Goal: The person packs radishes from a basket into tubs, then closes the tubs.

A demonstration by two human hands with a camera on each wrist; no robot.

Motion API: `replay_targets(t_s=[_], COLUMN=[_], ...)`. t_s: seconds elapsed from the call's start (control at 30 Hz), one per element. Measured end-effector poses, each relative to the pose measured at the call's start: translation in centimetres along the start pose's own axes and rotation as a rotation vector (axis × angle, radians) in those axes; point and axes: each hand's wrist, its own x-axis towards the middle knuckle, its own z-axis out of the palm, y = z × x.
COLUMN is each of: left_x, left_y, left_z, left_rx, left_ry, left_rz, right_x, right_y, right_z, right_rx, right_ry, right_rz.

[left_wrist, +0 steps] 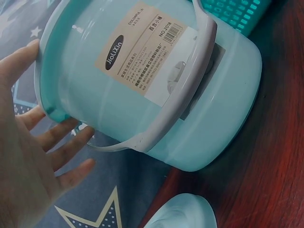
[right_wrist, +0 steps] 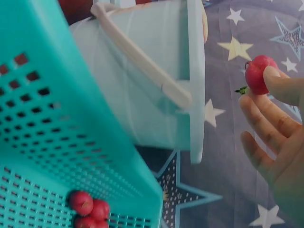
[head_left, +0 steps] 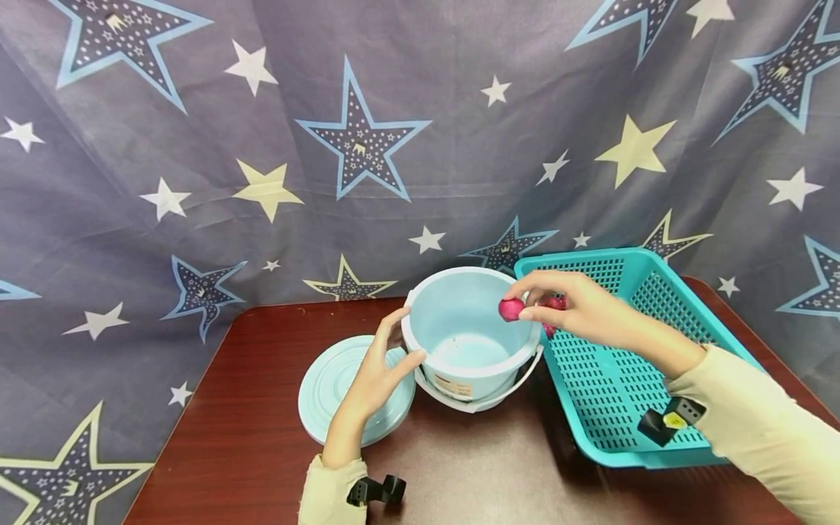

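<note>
Table (head_left: 262,437): dark wood, beneath both hands, with a star-print cloth (head_left: 197,182) hanging behind it.

Basket (head_left: 663,306): teal, perforated, under the right forearm and touching the bucket's right side. The right wrist view shows more red fruits (right_wrist: 89,210) lying in it.

Bucket (head_left: 469,343): pale blue, upright, between the hands, white handle (head_left: 479,405) folded down at the front. A label (left_wrist: 142,52) is on its wall.

Lid (head_left: 328,383): pale blue, flat on the table, under the left hand.

Left hand (head_left: 377,375): fingers straight and spread, thumb and fingertips resting against the bucket's left rim; it holds nothing.

Right hand (head_left: 584,306): raised over the bucket's right rim, fingertips pinching a fruit (head_left: 511,309).

Fruit: small, red, round, just above the bucket's opening
</note>
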Motion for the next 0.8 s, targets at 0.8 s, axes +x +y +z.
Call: replay_targets(t_s=[0.8], left_x=[-0.1], left_y=[0.2], left_z=[-0.1], left_rx=[-0.055], left_ry=[0.0], left_rz=[-0.053], right_x=[2.3], right_y=[-0.6], right_z=[5.3], right_rx=[-0.159], right_ry=[-0.175], right_rz=[0.029])
